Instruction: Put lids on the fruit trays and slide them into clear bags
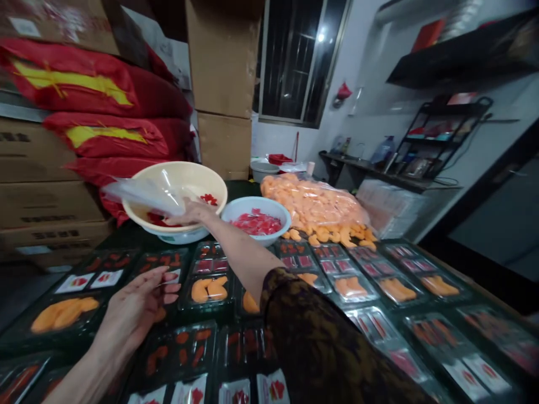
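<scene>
Sleeve, dark brown patterned fabric [320, 348]: nearest the camera at 5 o'clock, covering the right arm, which reaches toward 11 o'clock.

Right hand [193, 212]: at the rim of a cream plastic basin [206, 182], beside a clear plastic bag [145, 196]. Fingers largely hidden by the bag; whether they pinch it, cannot tell.

Basin: tilted, seated on a pale blue bowl [181, 237], with red pieces inside.

Left hand [135, 306]: at 9 o'clock, palm down, fingers [170, 288] spread and lightly curled, just over black plastic trays [208, 292]. Contact with a tray cannot be told.

Trays: in rows from 8 to 3 o'clock, holding orange pieces, red pieces and printed cards.

White bowl, blue-tinted [256, 216]: at 12 o'clock, just right of the basin, filled with red pieces.

Clear bag of orange pieces [314, 205]: at 1 o'clock, loose orange pieces [332, 237] spilled along its front.

Cardboard cartons [223, 84] and red sacks [96, 95]: stacked from 10 to 12 o'clock.

Dark wall shelf [370, 168]: at 2 o'clock, bottles on top.
</scene>
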Demonstrator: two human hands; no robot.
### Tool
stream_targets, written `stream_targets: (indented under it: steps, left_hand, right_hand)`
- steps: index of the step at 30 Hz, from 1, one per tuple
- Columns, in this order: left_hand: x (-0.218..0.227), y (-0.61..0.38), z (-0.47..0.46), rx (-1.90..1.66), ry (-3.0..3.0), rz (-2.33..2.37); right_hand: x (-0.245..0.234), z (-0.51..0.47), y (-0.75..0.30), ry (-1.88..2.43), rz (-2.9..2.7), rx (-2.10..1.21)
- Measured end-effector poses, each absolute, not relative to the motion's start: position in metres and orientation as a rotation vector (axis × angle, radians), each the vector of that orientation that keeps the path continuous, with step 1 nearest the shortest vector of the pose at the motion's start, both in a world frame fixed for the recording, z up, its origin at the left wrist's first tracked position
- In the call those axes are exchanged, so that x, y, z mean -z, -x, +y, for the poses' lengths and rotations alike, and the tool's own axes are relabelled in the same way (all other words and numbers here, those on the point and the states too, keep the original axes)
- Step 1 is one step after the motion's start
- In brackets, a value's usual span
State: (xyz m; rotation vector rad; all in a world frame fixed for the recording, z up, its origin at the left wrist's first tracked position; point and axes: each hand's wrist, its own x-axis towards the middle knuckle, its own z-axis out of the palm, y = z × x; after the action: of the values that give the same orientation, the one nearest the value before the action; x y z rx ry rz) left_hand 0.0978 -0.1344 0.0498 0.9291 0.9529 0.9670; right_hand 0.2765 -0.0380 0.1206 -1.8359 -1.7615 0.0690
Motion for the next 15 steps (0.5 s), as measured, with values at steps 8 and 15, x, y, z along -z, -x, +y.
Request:
stream_targets:
  steps: [8, 15]
  left_hand:
    - [-0.074, -0.135, -0.174, -0.929, -0.983, 0.98]
    - [-0.071, -0.184, -0.239, -0.684, -1.385, 0.693]
  right_hand:
    - [-0.113, -0.185, -0.288, 1.852, -1.845, 0.185]
    - [-0.066, -0.423, -0.363, 1.982, -1.69, 0.286]
